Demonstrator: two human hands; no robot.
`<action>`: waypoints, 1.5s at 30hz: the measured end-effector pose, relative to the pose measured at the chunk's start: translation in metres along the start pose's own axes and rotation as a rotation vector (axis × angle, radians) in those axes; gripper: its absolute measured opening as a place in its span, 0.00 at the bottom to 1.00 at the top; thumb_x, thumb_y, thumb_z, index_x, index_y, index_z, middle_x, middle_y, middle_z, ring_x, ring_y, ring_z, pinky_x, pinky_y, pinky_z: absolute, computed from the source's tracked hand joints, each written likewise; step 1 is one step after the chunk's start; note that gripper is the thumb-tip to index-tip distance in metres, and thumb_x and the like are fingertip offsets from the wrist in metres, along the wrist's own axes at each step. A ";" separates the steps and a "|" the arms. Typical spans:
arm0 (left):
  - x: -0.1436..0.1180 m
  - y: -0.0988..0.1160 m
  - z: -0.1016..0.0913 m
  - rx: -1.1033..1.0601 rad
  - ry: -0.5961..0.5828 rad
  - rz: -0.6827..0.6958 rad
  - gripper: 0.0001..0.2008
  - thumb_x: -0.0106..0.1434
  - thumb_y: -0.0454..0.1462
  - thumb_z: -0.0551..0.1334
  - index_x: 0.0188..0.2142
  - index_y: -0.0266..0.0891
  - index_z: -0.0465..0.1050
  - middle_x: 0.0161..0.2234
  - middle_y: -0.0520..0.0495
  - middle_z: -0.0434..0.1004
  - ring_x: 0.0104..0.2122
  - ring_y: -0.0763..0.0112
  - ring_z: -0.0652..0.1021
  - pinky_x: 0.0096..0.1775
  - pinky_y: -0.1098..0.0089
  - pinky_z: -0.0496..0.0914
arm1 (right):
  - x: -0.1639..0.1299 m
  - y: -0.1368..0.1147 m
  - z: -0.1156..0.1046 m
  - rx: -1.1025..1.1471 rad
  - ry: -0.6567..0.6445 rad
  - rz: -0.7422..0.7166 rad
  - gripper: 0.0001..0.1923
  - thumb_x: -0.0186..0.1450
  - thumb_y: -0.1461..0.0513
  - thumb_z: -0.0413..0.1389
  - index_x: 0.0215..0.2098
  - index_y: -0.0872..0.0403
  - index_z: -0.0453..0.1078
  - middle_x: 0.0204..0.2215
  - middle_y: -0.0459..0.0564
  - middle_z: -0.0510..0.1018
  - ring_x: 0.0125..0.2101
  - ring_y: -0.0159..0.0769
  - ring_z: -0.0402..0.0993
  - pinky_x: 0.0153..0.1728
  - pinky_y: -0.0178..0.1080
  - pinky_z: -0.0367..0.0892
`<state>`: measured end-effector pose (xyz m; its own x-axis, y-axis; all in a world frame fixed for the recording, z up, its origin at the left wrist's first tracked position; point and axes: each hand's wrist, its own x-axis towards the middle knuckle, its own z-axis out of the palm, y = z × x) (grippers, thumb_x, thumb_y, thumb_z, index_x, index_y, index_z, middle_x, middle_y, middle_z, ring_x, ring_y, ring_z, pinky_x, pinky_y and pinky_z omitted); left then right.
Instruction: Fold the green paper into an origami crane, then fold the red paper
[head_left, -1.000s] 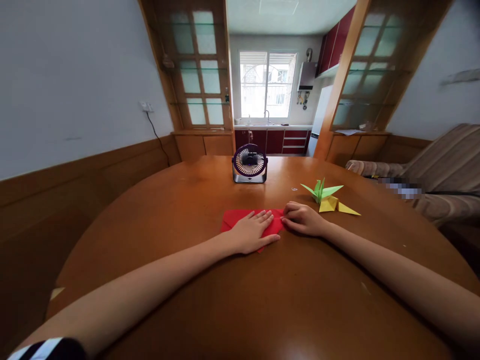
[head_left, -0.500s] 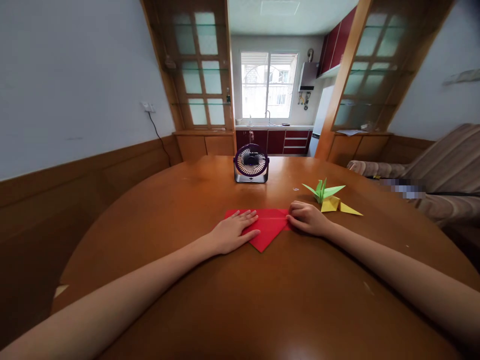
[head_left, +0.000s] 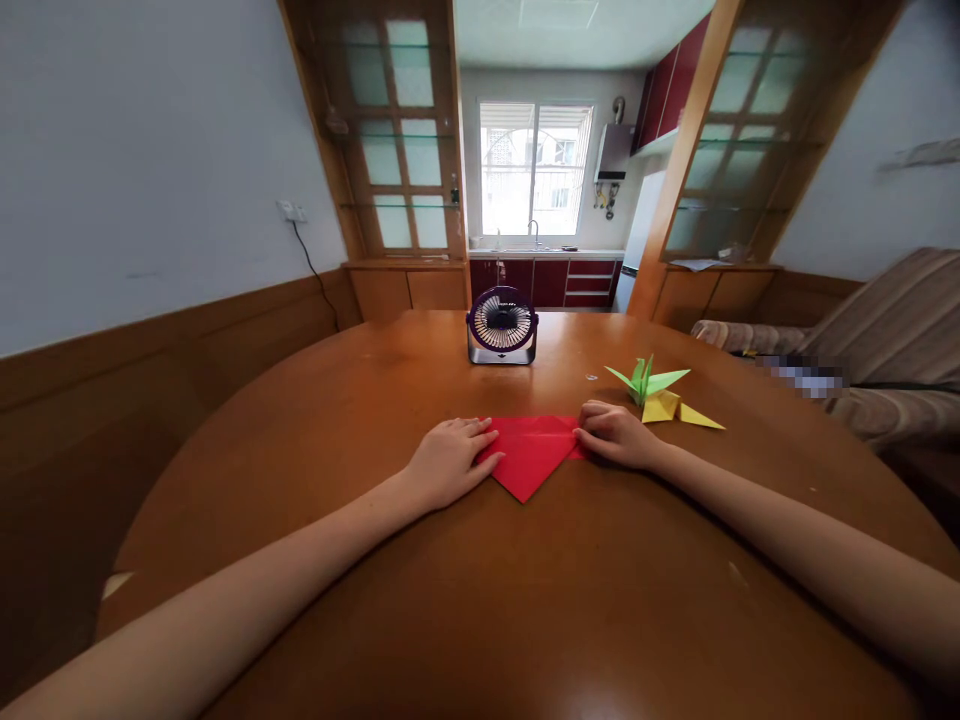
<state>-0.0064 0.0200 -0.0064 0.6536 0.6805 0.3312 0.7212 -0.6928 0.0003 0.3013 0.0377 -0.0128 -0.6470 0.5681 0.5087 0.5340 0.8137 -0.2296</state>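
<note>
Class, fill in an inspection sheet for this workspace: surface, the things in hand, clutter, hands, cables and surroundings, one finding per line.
Surface: round wooden table, glossy, with a few small pale specks.
Things in hand: red paper folded into a triangle, lying flat, its point toward the person.
Clutter: green paper crane and yellow folded paper at the right; small purple desk fan at the far edge.
Hands: left hand flat on the paper's left end; right hand curled, pressing its right corner.
Cables: black wall cable hanging from a socket; none on the table.
Surroundings: striped sofa, kitchen window.
</note>
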 end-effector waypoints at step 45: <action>0.026 0.030 0.006 -0.197 0.073 0.290 0.10 0.64 0.32 0.57 0.41 0.38 0.75 0.38 0.47 0.79 0.38 0.67 0.78 0.40 0.69 0.70 | 0.000 -0.031 -0.003 0.116 -0.137 -0.139 0.17 0.65 0.60 0.56 0.52 0.55 0.70 0.43 0.57 0.75 0.43 0.41 0.72 0.47 0.46 0.67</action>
<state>0.0338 0.0181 -0.0040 0.8016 0.4347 0.4104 0.4451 -0.8923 0.0756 0.2867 0.0119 -0.0032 -0.7818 0.4547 0.4266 0.3737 0.8895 -0.2631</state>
